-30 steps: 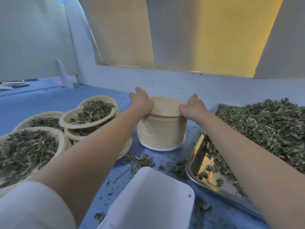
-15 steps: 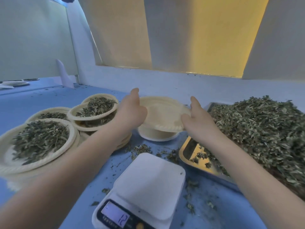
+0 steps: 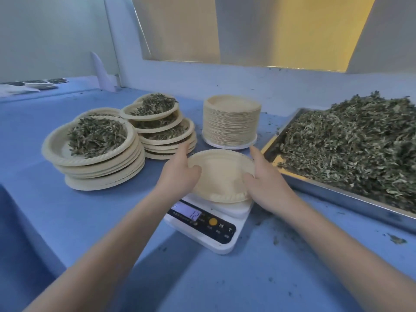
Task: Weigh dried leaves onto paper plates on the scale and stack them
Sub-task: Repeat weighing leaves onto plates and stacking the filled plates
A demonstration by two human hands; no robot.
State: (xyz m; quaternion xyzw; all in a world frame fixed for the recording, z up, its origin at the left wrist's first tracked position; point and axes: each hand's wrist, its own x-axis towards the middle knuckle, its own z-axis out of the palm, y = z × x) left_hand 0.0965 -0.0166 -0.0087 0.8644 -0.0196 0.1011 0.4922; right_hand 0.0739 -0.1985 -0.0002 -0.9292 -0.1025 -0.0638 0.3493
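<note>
In the middle of the frame, an empty paper plate [image 3: 221, 174] sat over the white scale [image 3: 216, 228]. The left hand [image 3: 180, 174] held its left edge, thumb curled on the rim. The right hand [image 3: 263, 183] held its right edge. The scale's screen [image 3: 188, 212] showed 12. The pile of dried leaves [image 3: 351, 145] lay in a metal tray [image 3: 337, 195] at the right. Filled plate stacks [image 3: 117, 145] stood at the left, and empty plates [image 3: 230, 122] were stacked above the middle.

Two hands [image 3: 180, 176] [image 3: 265, 188], one scale [image 3: 209, 226], one tray [image 3: 337, 194], one stack of empty plates [image 3: 230, 122] and two stacks of filled plates [image 3: 96, 163] [image 3: 164, 131] are counted.
</note>
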